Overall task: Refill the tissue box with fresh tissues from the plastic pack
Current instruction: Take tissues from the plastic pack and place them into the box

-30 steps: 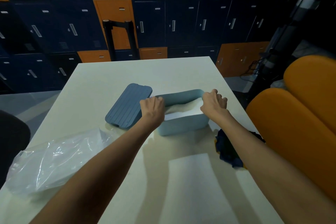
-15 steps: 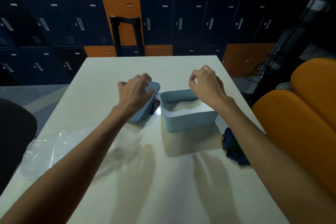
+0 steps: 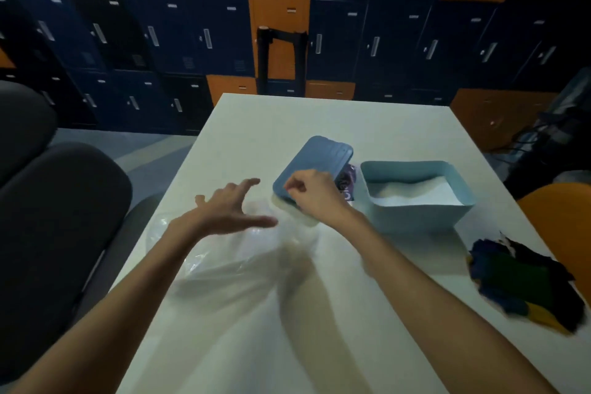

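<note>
Bare left hand (image 3: 224, 213), bare right hand (image 3: 315, 193), long bare forearms (image 3: 415, 272)

The room is dim, and the far lockers (image 3: 179, 25) are very dark. The white table (image 3: 319, 125) is brightest, with soft arm shadows near us. The left hand (image 3: 224, 214) and plastic bag (image 3: 224, 259) look smeary. Straight lines bend at the edges.

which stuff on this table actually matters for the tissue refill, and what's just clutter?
Part of the job:
- tissue box, with tissues inside
- lid, gripped by the right hand
- plastic pack, by the open left hand

Just lying about:
- dark cloth
- grey chair
- orange seat
- lockers
</note>
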Tool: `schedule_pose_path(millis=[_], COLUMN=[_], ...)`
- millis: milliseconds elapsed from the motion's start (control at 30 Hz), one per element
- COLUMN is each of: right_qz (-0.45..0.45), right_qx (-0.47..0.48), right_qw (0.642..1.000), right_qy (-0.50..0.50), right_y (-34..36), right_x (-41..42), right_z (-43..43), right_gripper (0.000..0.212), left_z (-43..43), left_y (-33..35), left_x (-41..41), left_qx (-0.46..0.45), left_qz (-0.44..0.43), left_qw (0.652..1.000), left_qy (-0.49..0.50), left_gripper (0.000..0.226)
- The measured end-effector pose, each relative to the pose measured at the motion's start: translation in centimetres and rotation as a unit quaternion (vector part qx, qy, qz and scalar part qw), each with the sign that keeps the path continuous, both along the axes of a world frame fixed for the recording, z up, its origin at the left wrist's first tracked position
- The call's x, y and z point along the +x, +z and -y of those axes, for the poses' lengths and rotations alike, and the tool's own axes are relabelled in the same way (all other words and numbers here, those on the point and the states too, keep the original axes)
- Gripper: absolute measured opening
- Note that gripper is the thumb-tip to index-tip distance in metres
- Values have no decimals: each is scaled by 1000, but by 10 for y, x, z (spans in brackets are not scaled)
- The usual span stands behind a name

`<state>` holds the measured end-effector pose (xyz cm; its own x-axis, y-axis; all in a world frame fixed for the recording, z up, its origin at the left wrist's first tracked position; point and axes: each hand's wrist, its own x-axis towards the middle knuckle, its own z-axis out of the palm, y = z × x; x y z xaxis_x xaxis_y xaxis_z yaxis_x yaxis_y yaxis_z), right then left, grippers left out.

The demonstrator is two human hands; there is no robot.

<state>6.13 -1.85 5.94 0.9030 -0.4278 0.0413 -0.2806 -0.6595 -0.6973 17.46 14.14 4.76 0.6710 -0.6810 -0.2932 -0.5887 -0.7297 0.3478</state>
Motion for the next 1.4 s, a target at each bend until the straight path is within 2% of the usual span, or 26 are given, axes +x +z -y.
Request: schedule_pose_path(millis=[67, 133, 300, 567, 800, 1033, 1200, 1300, 1400], right_qz=[-24, -59, -118, -151, -109, -56, -94, -73, -45], right_qx=[25, 40, 62, 54, 89, 144, 254, 233, 144], right_qw=[999, 997, 988, 976, 979, 968, 943, 950, 971], right_qy=[-7, -14, -73, -143, -150, -198, -194, -194, -183], right_y=[-15, -27, -45, -52, -41, -33, -47, -48, -46], right_x=[8, 14, 14, 16, 10, -4, -10, -11, -8], right_z=[-11, -25, -46, -53, -56, -26, -25, -24, -29], right_gripper=[19, 18, 20, 32, 23, 13, 32, 24, 20], left_z=[-11, -20, -23, -26, -29, -31, -32, -35, -36], left_y=[-13, -25, -44, -57, -63, -64, -63, -64, -65], left_x=[-4, -5, -8, -7, -5, -3, -3, -1, 0], left_qx=[58, 81, 50, -15, -41, -83, -103, -109, -105], left_qz=[-17, -14, 54, 76, 67, 56, 78, 77, 82], left_qw=[997, 993, 992, 992, 992, 991, 987, 987, 988], left_qy=[-44, -85, -102, -99, -101, -92, -96, -91, -84], left_gripper=[128, 136, 133, 133, 128, 122, 118, 118, 118])
